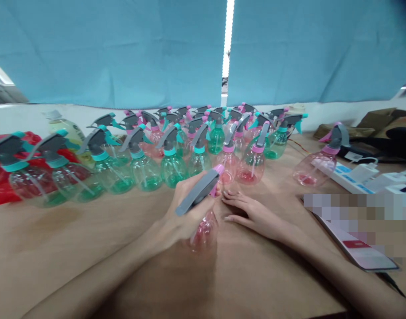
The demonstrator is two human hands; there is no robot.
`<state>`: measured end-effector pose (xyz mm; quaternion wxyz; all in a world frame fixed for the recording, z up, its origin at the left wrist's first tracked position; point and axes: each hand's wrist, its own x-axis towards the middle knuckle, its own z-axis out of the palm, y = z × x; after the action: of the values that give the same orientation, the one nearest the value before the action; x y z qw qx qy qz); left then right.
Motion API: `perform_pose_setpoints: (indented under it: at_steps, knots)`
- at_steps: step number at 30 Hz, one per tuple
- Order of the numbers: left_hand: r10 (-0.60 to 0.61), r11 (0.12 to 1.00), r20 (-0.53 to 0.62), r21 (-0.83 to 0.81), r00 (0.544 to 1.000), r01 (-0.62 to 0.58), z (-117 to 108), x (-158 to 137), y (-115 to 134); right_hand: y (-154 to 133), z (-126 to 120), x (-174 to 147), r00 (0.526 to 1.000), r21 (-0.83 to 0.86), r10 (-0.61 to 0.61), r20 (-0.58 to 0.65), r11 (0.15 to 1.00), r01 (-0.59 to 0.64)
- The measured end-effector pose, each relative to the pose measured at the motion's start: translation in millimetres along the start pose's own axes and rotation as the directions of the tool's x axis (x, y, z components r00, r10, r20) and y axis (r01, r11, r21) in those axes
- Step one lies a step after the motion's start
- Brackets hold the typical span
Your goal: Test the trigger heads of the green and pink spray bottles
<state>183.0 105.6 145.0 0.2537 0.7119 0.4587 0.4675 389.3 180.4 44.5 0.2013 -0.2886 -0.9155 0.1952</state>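
My left hand (186, 212) is wrapped round the neck of a clear pink spray bottle (204, 232). Its grey trigger head with a pink nozzle tilts up and to the right above my fingers. Just right of it, my right hand (244, 208) rests flat on the brown tabletop, fingers stretched out and holding nothing. Beyond both hands stand two pink spray bottles, one (226, 161) straight ahead and another (251, 166) beside it. A row of green spray bottles, among them one (174, 168) near the middle, runs off to the left.
More pink and green spray bottles crowd behind the front row. A lone pink spray bottle (314, 166) stands right, near a white power strip (345, 175) with chargers. A phone (356, 248) lies front right. A red plastic bag (0, 186) and a large yellowish bottle (66, 133) are left.
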Motion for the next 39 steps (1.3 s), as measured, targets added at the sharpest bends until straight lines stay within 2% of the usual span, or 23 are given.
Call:
perform_pose_setpoints:
  at_steps: [4,9,20,35,39]
  knots:
    - [0.032,0.999,-0.032,-0.029,0.999,-0.033,2.0,1.4,-0.2,-0.5,-0.3,-0.1,1.000,0.009,-0.001,-0.010,1.000,0.001]
    - [-0.021,0.999,-0.046,-0.051,0.999,0.018,3.8,0.7,-0.1,-1.7,-1.1,0.0,1.000,0.007,0.007,-0.001,1.000,-0.007]
    - [-0.007,1.000,-0.053,0.025,0.999,0.008,4.4,0.1,-1.0,0.8,0.1,-0.3,1.000,-0.005,-0.011,-0.005,1.000,0.011]
    - [0.009,1.000,-0.042,0.020,0.999,-0.008,3.7,0.5,-3.5,1.4,-0.1,-0.4,1.000,0.000,-0.018,-0.011,1.000,0.018]
    - [-0.007,0.999,-0.006,0.043,1.000,0.007,0.9,2.7,-1.1,0.3,-0.4,-0.4,1.000,-0.001,-0.009,-0.004,1.000,0.009]
